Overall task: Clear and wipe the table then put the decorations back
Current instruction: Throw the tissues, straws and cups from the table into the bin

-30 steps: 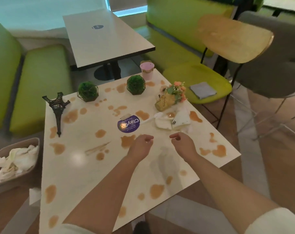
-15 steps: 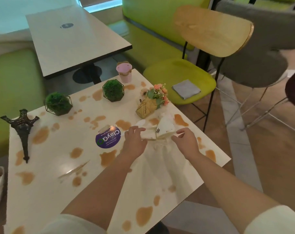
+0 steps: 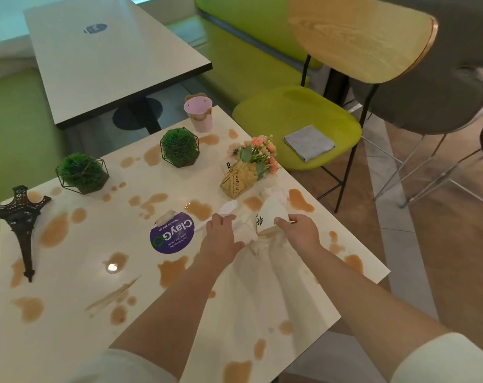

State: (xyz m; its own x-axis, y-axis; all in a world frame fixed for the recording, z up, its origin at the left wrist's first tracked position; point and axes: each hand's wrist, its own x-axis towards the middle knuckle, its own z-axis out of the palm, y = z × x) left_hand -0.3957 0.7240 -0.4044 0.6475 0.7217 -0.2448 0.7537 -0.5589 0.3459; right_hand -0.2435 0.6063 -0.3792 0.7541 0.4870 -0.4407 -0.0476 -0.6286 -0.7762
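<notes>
The cream table [image 3: 69, 327] is covered in brown spill stains. Crumpled white paper trash [image 3: 269, 217] lies near the right edge, in front of a small flower bouquet [image 3: 250, 167]. My left hand [image 3: 221, 237] grips a stained napkin on the pile's left side, beside a white plastic spoon [image 3: 229, 207]. My right hand [image 3: 299, 230] holds the folded white paper piece with a black star mark. Also on the table are a black Eiffel tower model [image 3: 16, 225], two green plant balls in wire frames [image 3: 82, 172] [image 3: 179, 146] and a pink cup [image 3: 198, 113].
A purple round sticker [image 3: 171, 236] is stuck mid-table. A thin paper strip [image 3: 113, 293] lies front left. A grey folded cloth [image 3: 309, 142] rests on the green chair seat [image 3: 262, 111] to the right. Another table [image 3: 110, 51] stands behind.
Both hands have moved forward from the table's middle onto the paper trash and closed on it. The view has swung right, so the bin at the left has dropped out of sight.
</notes>
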